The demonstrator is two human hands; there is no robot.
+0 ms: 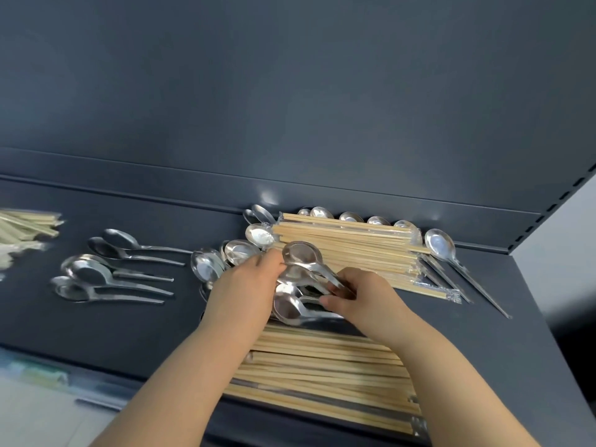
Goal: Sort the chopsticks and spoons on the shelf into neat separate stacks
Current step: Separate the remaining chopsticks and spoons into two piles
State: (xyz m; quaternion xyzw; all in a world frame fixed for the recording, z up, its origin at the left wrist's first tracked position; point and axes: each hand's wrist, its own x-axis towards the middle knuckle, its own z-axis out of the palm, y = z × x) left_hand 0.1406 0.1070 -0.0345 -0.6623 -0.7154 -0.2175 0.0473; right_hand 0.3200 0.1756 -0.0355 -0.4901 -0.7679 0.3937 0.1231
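A bunch of steel spoons [298,287] lies between my hands in the middle of the dark shelf [129,333]. My right hand [358,300] pinches their handles. My left hand [246,285] cups the bowls from the left, fingers curled round them. Wrapped wooden chopsticks form one pile behind the hands [348,250] and another in front [325,372], partly under my forearms. Several more spoon bowls [350,217] peek out behind the rear pile, and one spoon [440,245] lies to its right.
Several loose spoons [106,272] lie spread at the left. A further chopstick bundle [25,224] sits at the far left edge. The shelf's back panel [290,108] rises close behind. The shelf's right end [529,285] drops off beside the single spoon.
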